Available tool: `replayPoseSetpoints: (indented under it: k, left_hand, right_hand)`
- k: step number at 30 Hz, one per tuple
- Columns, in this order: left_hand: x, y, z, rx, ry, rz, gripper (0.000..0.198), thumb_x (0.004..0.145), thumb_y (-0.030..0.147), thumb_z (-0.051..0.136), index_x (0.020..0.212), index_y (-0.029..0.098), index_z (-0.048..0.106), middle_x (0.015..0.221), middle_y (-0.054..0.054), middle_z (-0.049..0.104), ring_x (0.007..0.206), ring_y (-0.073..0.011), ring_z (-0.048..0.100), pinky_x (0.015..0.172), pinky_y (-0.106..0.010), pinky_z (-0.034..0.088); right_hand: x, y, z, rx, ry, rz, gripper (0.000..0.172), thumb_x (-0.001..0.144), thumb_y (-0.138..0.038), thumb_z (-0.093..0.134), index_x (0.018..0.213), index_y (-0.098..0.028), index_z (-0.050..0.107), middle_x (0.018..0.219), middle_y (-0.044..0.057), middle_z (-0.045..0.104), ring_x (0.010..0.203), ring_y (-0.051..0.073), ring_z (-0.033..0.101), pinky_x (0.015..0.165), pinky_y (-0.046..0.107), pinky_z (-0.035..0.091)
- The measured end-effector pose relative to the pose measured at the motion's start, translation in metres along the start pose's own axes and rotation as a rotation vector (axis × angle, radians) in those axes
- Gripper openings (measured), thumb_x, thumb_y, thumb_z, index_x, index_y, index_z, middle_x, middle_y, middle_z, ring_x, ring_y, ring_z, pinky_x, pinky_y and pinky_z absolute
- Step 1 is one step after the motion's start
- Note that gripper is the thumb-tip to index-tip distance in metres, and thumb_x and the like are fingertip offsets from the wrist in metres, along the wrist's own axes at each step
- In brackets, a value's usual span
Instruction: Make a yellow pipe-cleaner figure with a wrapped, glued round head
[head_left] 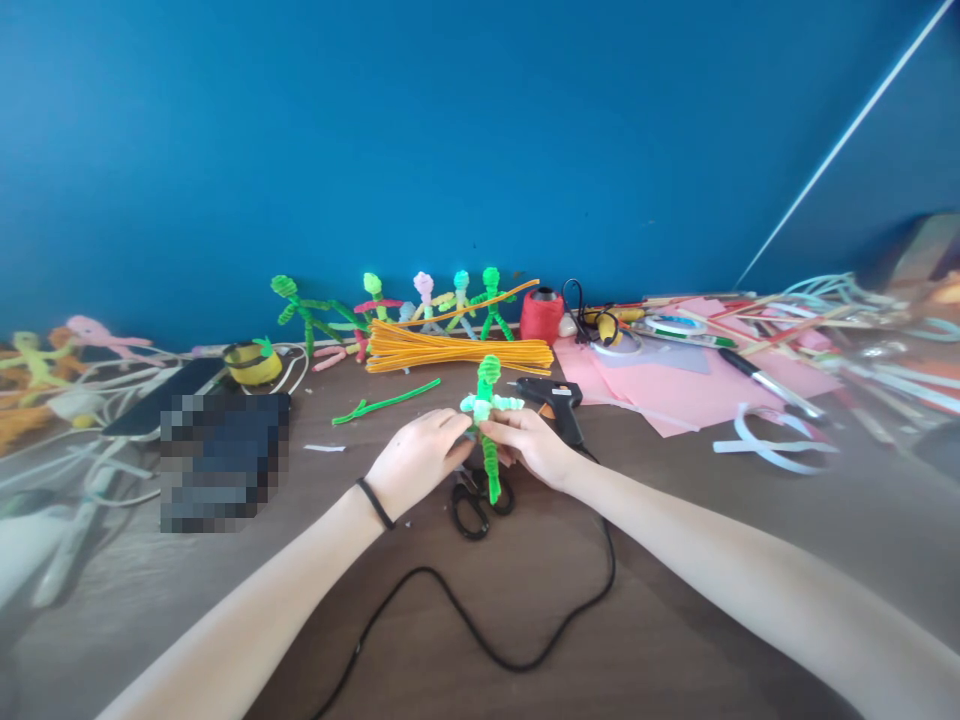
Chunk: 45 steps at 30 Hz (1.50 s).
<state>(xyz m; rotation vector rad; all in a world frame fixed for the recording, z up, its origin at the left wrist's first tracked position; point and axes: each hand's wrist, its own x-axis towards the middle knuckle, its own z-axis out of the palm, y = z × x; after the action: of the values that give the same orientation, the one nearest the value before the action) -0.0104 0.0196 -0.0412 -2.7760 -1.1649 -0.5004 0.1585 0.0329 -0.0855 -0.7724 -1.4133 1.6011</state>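
Note:
A green pipe-cleaner figure (489,373) with a pale mint band round its middle is held upright between my two hands. My left hand (421,452) pinches it from the left side, a black band round the wrist. From the right, my right hand (534,445) grips its body with thumb and fingers. The figure's single visible leg hangs down below my fingers. Black-handled scissors (470,512) lie on the table under it, their blades partly hidden by my hands. Just behind my right hand rests a black glue gun (559,397).
A bundle of orange pipe cleaners (457,350) lies behind my hands, with several finished figures (491,300) against the blue wall. A green pipe cleaner (386,401) is at left. Pink sheets (675,390) spread rightward. A black cord (480,625) loops across the front.

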Motion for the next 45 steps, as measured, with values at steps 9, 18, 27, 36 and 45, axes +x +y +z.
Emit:
replayPoseSetpoints:
  k: [9, 18, 27, 36, 45]
  left_hand:
    - [0.001, -0.0021, -0.0024, 0.002, -0.032, 0.025, 0.009, 0.081, 0.02, 0.045, 0.076, 0.016, 0.051, 0.075, -0.003, 0.057, 0.071, -0.0146, 0.056, 0.064, -0.026, 0.045]
    - [-0.001, -0.0003, -0.0027, 0.077, -0.024, 0.038, 0.003, 0.078, 0.018, 0.049, 0.076, 0.017, 0.051, 0.075, -0.003, 0.057, 0.074, -0.0162, 0.057, 0.064, -0.026, 0.044]
    - [-0.0006, 0.0012, -0.003, 0.122, 0.037, 0.089, 0.006, 0.078, 0.016, 0.046, 0.075, 0.017, 0.051, 0.071, -0.003, 0.057, 0.072, -0.0165, 0.056, 0.062, -0.026, 0.044]
    - [0.0002, 0.0021, -0.0026, 0.094, 0.045, 0.071, 0.012, 0.079, 0.016, 0.042, 0.07, 0.017, 0.051, 0.069, -0.003, 0.057, 0.068, -0.0156, 0.055, 0.062, -0.027, 0.044]
    - [0.0035, 0.0, -0.0097, -0.198, -0.082, -0.03, 0.014, 0.082, 0.02, 0.042, 0.074, 0.018, 0.054, 0.076, -0.002, 0.06, 0.072, -0.0136, 0.056, 0.066, -0.024, 0.043]
  right_hand:
    - [-0.0017, -0.0037, 0.0019, -0.01, -0.015, 0.006, 0.03, 0.073, -0.04, 0.059, 0.061, -0.015, 0.047, 0.048, -0.006, 0.041, 0.041, 0.005, 0.037, 0.042, 0.022, 0.025]
    - [-0.0021, -0.0034, 0.0007, -0.051, -0.039, 0.015, 0.03, 0.074, -0.038, 0.057, 0.06, -0.014, 0.047, 0.048, -0.006, 0.042, 0.041, 0.005, 0.038, 0.043, 0.022, 0.026]
    - [-0.0021, -0.0048, 0.002, -0.058, -0.051, 0.02, 0.028, 0.075, -0.036, 0.057, 0.061, -0.014, 0.048, 0.047, -0.005, 0.042, 0.041, 0.005, 0.038, 0.042, 0.021, 0.026]
    - [-0.0017, -0.0032, 0.0012, -0.033, -0.045, 0.027, 0.027, 0.075, -0.037, 0.057, 0.062, -0.014, 0.049, 0.047, -0.005, 0.042, 0.041, 0.006, 0.037, 0.042, 0.021, 0.026]
    - [-0.0014, -0.0032, 0.0009, -0.016, -0.038, 0.018, 0.028, 0.074, -0.038, 0.057, 0.061, -0.014, 0.049, 0.047, -0.005, 0.042, 0.04, 0.006, 0.037, 0.042, 0.022, 0.026]
